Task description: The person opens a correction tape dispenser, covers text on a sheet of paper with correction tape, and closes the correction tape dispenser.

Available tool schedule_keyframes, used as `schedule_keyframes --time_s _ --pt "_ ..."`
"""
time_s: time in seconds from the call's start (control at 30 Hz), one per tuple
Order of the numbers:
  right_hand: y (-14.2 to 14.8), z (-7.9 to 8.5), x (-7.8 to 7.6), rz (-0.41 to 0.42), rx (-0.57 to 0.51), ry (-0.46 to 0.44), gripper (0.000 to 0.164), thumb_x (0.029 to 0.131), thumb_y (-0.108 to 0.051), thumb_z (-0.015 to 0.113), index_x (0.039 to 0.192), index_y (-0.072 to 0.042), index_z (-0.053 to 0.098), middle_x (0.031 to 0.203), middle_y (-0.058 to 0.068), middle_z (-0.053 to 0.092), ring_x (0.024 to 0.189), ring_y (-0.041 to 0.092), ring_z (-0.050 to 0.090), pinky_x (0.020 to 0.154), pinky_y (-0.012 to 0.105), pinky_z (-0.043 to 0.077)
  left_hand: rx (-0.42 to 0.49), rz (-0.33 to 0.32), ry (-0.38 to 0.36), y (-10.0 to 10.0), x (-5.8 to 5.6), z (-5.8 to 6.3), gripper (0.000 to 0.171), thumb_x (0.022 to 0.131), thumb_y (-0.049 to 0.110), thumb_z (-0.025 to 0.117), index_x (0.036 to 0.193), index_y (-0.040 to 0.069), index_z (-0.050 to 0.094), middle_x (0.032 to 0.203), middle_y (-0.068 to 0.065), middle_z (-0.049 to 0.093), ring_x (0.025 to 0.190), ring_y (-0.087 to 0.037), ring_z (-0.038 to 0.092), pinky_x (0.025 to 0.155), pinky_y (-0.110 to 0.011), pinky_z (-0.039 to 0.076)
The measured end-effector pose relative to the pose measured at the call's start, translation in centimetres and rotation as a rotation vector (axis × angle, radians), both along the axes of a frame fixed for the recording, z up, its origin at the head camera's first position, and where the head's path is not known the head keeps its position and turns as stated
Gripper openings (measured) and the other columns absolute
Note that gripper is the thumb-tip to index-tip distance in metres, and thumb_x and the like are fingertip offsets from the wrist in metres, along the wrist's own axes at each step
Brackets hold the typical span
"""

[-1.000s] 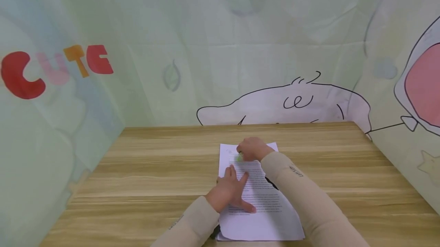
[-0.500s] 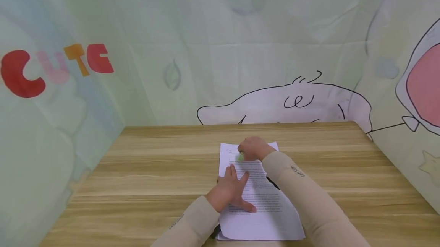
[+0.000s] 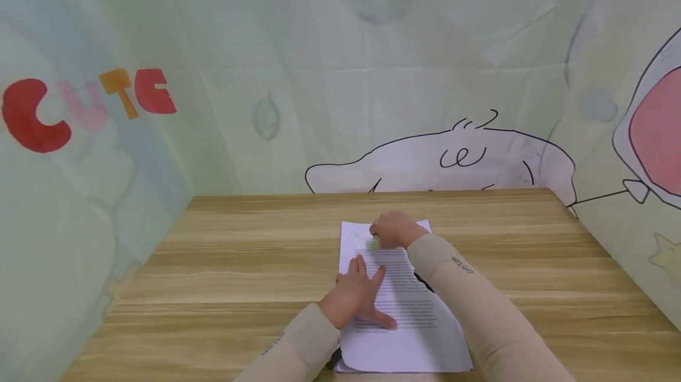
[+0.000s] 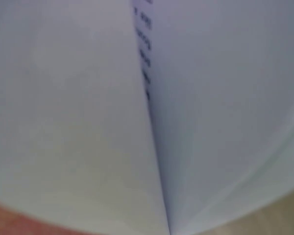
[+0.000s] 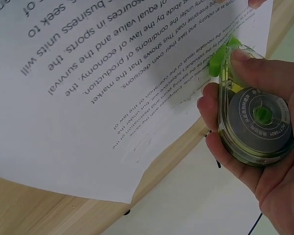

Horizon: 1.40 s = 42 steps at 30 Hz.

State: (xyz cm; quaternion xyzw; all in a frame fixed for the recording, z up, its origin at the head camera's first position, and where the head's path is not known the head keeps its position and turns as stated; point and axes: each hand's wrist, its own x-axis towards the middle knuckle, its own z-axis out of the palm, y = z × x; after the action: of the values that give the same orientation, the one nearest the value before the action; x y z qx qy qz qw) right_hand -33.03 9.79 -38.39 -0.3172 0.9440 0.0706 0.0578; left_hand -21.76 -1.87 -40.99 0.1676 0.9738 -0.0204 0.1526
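While the printed page (image 3: 404, 346) lies toward six o'clock on the bench (image 3: 239, 252), somebody works at its top with what I take to be a correction-tape dispenser (image 5: 257, 122). Near the page's edge I can see faint whitish marks (image 5: 139, 142) among the lines, so I'd judge that a little covering has been done; most of the print below reads bare, and how much of it is meant to go I cannot tell. The right hand (image 3: 396, 230), at twelve o'clock on the page, is curled firmly round the dispenser, thumb along its clear case, with the green tip (image 5: 216, 61) over the paper; whether it touches, I can't make out. At nine o'clock the left hand (image 3: 357, 294) rests flat on the page, fingers spread and gripping nothing, apparently steadying it.
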Motion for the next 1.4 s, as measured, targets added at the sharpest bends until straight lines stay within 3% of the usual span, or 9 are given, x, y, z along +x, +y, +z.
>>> schedule_keyframes --time_s 0.77,1.13,1.4 --pt "0.6 -0.2 -0.1 -0.04 0.023 -0.024 0.032 0.081 -0.013 0.063 0.112 -0.018 0.067 0.105 0.0 0.069 0.087 0.015 0.06 0.087 0.034 0.049 -0.002 0.007 -0.01 0.0 0.0 0.0 0.112 0.054 0.077 0.067 0.145 0.024 0.029 0.149 -0.026 0.02 0.137 -0.036 0.022 0.099 -0.057 0.037" --pt "1.4 0.2 0.2 -0.004 0.004 0.006 0.031 0.077 -0.012 0.064 0.108 -0.015 0.068 0.095 0.002 0.069 0.077 0.017 0.058 0.077 0.036 0.049 0.03 0.015 -0.014 0.1 0.0 0.0 0.111 0.054 0.075 0.069 0.145 0.024 0.03 0.149 -0.026 0.02 0.137 -0.037 0.022 0.1 -0.057 0.036" --pt "1.5 -0.5 -0.2 -0.014 -0.023 0.009 0.032 0.076 -0.013 0.064 0.108 -0.016 0.068 0.095 0.001 0.069 0.075 0.015 0.055 0.076 0.034 0.049 0.038 0.02 -0.026 0.1 -0.2 -0.2 0.112 0.054 0.074 0.069 0.145 0.024 0.029 0.149 -0.027 0.019 0.138 -0.037 0.021 0.1 -0.058 0.035"
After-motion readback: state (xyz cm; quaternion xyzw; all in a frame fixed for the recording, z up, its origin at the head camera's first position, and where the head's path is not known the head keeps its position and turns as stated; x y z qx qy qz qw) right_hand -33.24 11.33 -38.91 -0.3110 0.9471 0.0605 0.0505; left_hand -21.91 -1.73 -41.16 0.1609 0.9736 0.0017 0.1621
